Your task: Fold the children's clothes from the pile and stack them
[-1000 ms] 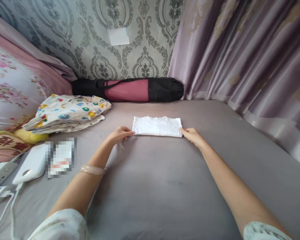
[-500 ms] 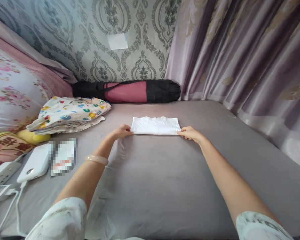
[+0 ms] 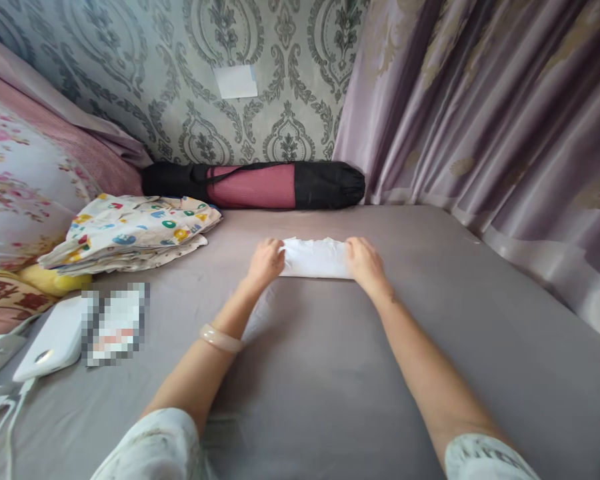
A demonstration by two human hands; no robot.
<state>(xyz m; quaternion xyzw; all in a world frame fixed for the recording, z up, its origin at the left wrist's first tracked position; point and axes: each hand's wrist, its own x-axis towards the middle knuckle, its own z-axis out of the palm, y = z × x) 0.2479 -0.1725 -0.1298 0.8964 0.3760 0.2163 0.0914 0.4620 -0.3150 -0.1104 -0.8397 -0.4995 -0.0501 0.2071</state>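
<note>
A white cloth (image 3: 316,260), folded into a flat, narrow strip, lies on the grey bed sheet (image 3: 320,373) in the middle of the view. My left hand (image 3: 269,260) is at its left end, fingers curled over the far corner and closed on it. At the right end, my right hand (image 3: 366,262) grips the cloth in the same way, its fingertips partly hidden. The cloth's far edge looks uneven and crumpled, while the near edge runs straight. A pale bangle (image 3: 221,338) circles my left forearm.
Behind the cloth, a black and dark pink rolled bag (image 3: 253,186) lies along the patterned wall. Folded printed fabric (image 3: 135,230) rests at left, near a floral pillow (image 3: 20,187). A white power bank (image 3: 57,337) with cables and a blurred packet (image 3: 117,325) lie nearer. Purple curtains (image 3: 480,120) hang at right.
Both hands have moved from the near corners of the cloth up to its far corners and inward, now curled over its ends. The view has shifted slightly.
</note>
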